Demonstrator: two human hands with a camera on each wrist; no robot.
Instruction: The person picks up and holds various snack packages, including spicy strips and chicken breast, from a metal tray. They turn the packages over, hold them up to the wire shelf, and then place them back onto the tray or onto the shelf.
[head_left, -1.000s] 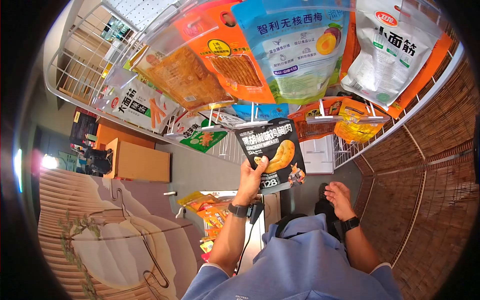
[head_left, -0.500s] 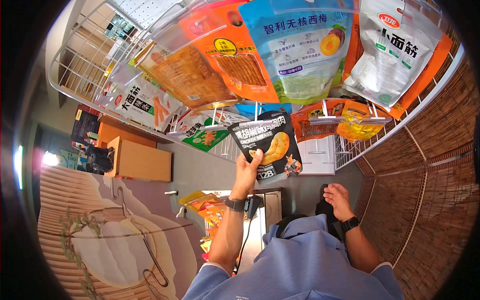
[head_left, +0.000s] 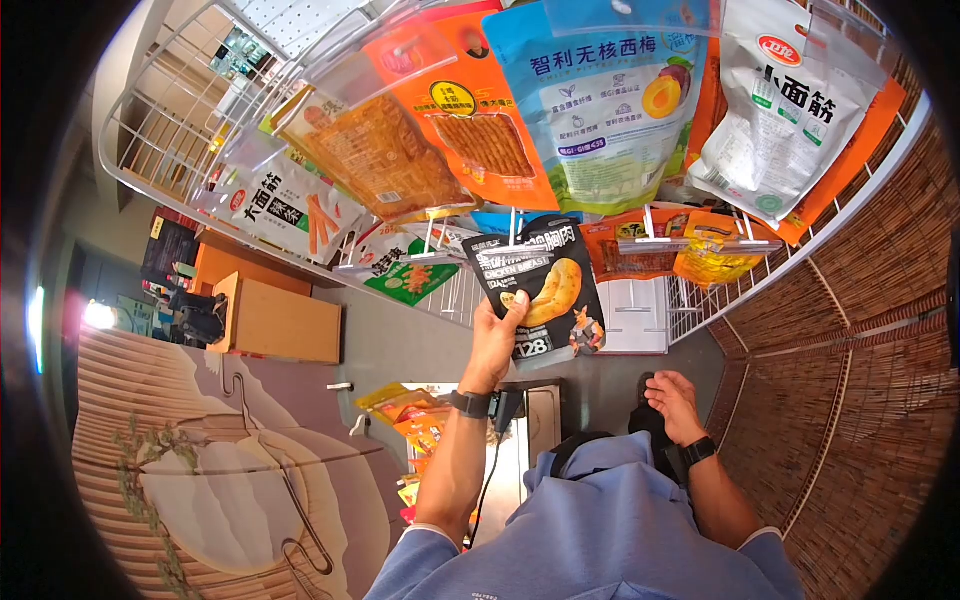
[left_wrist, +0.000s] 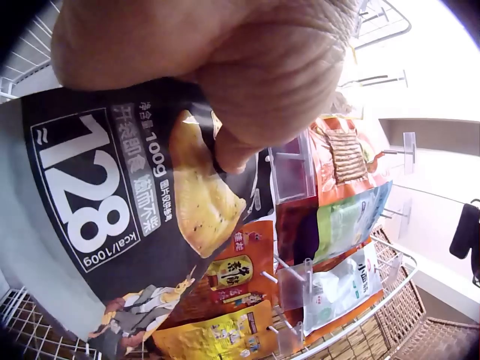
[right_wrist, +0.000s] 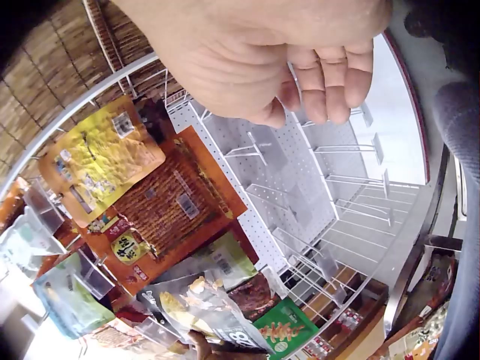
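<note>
A black chicken breast bag [head_left: 548, 290] is pinched at its lower left by the left hand [head_left: 492, 345], thumb on the front. In the left wrist view the left hand [left_wrist: 225, 60] covers the top of the bag [left_wrist: 112, 195]. The bag's upper part is at a clear-tagged hook of the lower row; whether it hangs there I cannot tell. The right hand [head_left: 675, 405] is held low at the right, fingers loosely bent, holding nothing. In the right wrist view, the right hand [right_wrist: 300, 67] is in front of a pegboard, and the bag [right_wrist: 210, 315] shows at the bottom.
Above hang a blue prune bag [head_left: 610, 110], a white bag [head_left: 790, 110] and orange bags. A yellow bag [head_left: 715, 250] hangs low on the right. White wire mesh [head_left: 150, 130] flanks the rack; a woven screen [head_left: 840, 370] stands right. More snack bags [head_left: 420, 425] lie below.
The black bag and left hand first moved slightly left and down; since then the bag's top has shifted up and right, behind a clear tag. The right hand has barely moved.
</note>
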